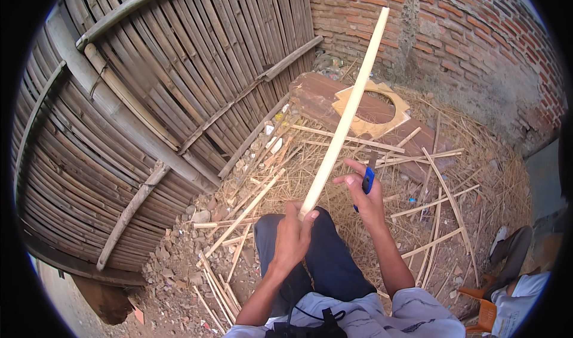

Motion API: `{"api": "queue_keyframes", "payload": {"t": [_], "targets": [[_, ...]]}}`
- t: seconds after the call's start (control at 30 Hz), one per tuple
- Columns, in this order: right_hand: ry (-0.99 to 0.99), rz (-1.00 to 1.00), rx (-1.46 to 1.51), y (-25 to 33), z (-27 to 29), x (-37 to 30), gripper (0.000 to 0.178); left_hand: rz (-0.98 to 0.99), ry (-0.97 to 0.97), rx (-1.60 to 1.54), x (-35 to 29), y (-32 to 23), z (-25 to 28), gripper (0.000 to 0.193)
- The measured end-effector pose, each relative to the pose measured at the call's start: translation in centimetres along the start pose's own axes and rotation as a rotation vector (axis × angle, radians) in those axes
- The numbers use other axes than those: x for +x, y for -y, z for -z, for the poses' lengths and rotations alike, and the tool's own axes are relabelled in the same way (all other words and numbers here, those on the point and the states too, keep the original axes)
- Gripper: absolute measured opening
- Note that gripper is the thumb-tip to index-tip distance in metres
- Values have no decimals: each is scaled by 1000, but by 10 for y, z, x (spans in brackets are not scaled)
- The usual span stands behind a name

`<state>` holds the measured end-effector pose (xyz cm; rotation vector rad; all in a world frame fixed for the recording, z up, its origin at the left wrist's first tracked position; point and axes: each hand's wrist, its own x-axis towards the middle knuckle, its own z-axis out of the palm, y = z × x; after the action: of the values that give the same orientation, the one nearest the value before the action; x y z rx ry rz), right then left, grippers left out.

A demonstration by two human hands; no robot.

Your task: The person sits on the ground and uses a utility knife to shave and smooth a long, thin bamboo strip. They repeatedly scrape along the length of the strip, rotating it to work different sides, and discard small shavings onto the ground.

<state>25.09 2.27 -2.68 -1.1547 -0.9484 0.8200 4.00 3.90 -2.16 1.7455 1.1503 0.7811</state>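
Observation:
My left hand [292,235] is closed around the lower end of a long pale bamboo strip [346,114], just above my knees. The strip slants up and away to the right, its far end in front of the brick wall. To the right of the strip, my right hand [365,198] grips a blue-handled utility knife [368,181], its blade pointing up and away. The index finger and thumb of that hand reach toward the strip; whether they touch it I cannot tell.
A woven bamboo fence [179,63] rises on the left, a brick wall [453,39] behind. On the ground lie a brown board [310,96], a cut-out panel with a round hole [391,129], shavings and several loose strips [450,207]. Another person's leg [512,257] and an orange chair [486,311] are at right.

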Motion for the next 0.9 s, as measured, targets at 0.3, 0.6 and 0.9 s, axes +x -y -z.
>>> {"api": "queue_keyframes", "payload": {"t": [0.3,0.6,0.9], "targets": [[-50,49,-54,-5,-8,14,47,-177,-2,3,-10,-1,-17,35],[0,112,-90,11,-15,14,43,-56,236,-455,9,-5,2,35],[115,-52,-3,7,-26,-17,38,-81,-67,-528,17,7,-13,26]]}}
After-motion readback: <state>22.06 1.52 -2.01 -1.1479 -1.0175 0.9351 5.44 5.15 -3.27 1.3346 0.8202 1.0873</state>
